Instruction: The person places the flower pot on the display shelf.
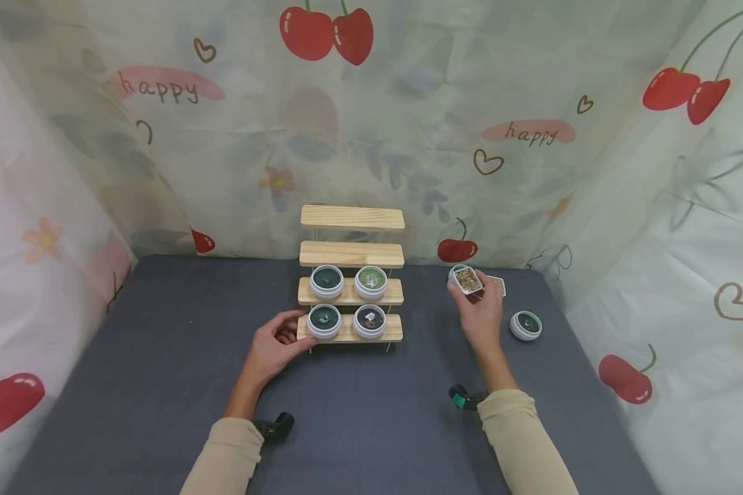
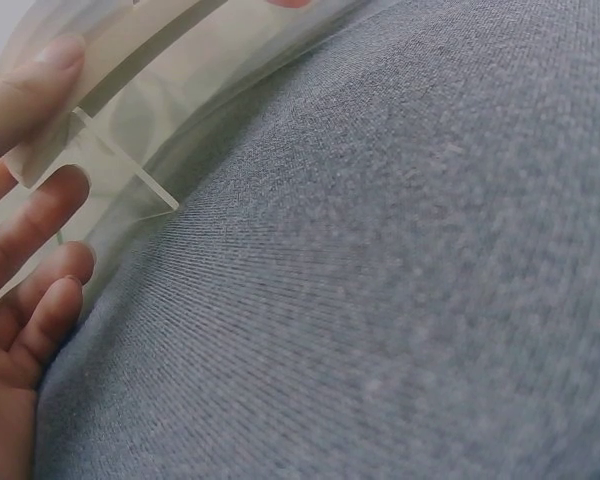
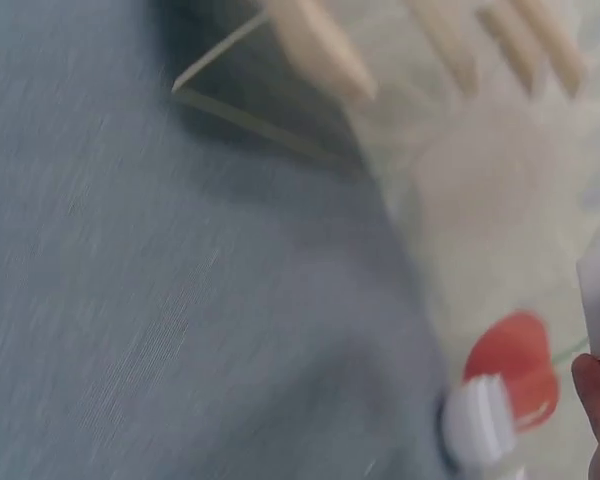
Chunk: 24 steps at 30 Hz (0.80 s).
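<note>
A wooden tiered display stand (image 1: 351,254) stands at the table's far middle. My left hand (image 1: 276,347) holds the left end of its lowest board; in the left wrist view the thumb lies along the board (image 2: 130,55) with the other fingers below. Round white jars with dark green (image 1: 325,320), dark (image 1: 369,320), dark green (image 1: 327,281) and light green (image 1: 371,281) tops sit on the lower two boards. Right of the stand, my right hand (image 1: 481,320) pinches a small square white box (image 1: 468,280) with a brown-flecked top, seen partly at the right wrist view's edge.
Behind the held box, a round jar (image 1: 453,273) shows partly, and another square box (image 1: 499,284) sits beside the hand. A green-topped round jar (image 1: 525,325) stands to the right. A cherry-print curtain (image 1: 371,137) hangs behind the dark table (image 1: 371,419).
</note>
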Tool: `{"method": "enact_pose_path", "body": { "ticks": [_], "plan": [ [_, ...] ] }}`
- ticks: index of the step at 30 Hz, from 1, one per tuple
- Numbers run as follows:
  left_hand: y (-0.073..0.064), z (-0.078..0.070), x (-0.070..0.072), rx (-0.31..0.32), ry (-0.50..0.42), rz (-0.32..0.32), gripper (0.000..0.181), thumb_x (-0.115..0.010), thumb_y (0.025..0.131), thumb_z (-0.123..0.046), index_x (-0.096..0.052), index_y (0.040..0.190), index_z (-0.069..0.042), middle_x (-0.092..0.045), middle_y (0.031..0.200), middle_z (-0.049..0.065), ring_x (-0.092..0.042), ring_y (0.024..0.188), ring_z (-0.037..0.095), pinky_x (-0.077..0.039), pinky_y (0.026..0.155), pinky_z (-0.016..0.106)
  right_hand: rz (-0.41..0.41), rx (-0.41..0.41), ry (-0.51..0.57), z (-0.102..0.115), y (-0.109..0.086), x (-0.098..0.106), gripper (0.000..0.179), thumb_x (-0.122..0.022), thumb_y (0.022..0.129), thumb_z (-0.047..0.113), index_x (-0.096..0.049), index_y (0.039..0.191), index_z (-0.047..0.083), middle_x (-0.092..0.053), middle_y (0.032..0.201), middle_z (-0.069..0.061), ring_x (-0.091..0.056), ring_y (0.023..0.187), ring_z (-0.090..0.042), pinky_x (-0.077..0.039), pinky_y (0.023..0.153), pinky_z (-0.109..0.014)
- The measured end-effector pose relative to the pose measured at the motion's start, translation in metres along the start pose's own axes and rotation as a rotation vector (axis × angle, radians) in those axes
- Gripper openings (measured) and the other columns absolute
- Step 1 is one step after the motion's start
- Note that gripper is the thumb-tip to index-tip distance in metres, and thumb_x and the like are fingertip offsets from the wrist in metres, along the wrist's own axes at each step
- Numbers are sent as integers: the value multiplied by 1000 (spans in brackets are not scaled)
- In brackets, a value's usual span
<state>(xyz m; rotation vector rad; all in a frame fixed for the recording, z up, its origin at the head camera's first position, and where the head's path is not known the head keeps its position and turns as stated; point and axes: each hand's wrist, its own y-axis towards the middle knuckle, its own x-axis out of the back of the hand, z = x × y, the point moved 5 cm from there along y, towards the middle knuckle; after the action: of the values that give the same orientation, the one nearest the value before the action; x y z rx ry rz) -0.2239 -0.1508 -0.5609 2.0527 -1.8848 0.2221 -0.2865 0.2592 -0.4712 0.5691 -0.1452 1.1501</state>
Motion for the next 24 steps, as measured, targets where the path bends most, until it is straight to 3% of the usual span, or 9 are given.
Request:
{"method": "enact_pose_path", "body": {
  "ticks": [6, 12, 15, 19, 24],
  "plan": [
    [0, 0, 0, -5, 5, -3, 63, -94, 73, -35, -66, 128, -21, -68, 98, 7, -60, 79, 16, -48, 69, 21, 79, 43, 123, 39, 4, -13, 67, -81, 88, 14, -49, 145, -1, -48, 126, -23, -58, 110, -27, -47, 84, -7],
    [0, 1, 1, -7, 17, -4, 63, -93, 73, -35, -67, 128, -21, -67, 97, 6, -60, 79, 15, -48, 69, 21, 172, 95, 177, 78, 2, -29, 64, -80, 89, 12, -50, 144, 0, -45, 132, -25, -56, 112, -25, -47, 86, -8],
    [0, 1, 1, -6, 15, 2, 63, -93, 73, -36, -66, 129, -21, -67, 98, 6, -60, 80, 16, -48, 69, 21, 219, 106, 196, 91, 0, -38, 64, -80, 89, 11, -51, 144, 1, -42, 132, -23, -57, 114, -26, -53, 96, -24],
    [0, 0, 1, -5, 22, 10, 63, -93, 74, -36, -66, 129, -21, -68, 99, 6, -61, 81, 15, -49, 70, 21, 266, 114, 194, 99, 0, -50, 64, -81, 88, 13, -53, 144, 5, -40, 128, -19, -58, 115, -28, -52, 103, -47],
    [0, -1, 0, -6, 27, 4, 63, -93, 74, -35, -66, 129, -20, -68, 98, 6, -60, 80, 15, -48, 70, 21, 317, 161, 182, 115, 0, -66, 63, -81, 89, 14, -52, 145, 6, -41, 126, -20, -58, 112, -30, -54, 97, -42]
  ]
}}
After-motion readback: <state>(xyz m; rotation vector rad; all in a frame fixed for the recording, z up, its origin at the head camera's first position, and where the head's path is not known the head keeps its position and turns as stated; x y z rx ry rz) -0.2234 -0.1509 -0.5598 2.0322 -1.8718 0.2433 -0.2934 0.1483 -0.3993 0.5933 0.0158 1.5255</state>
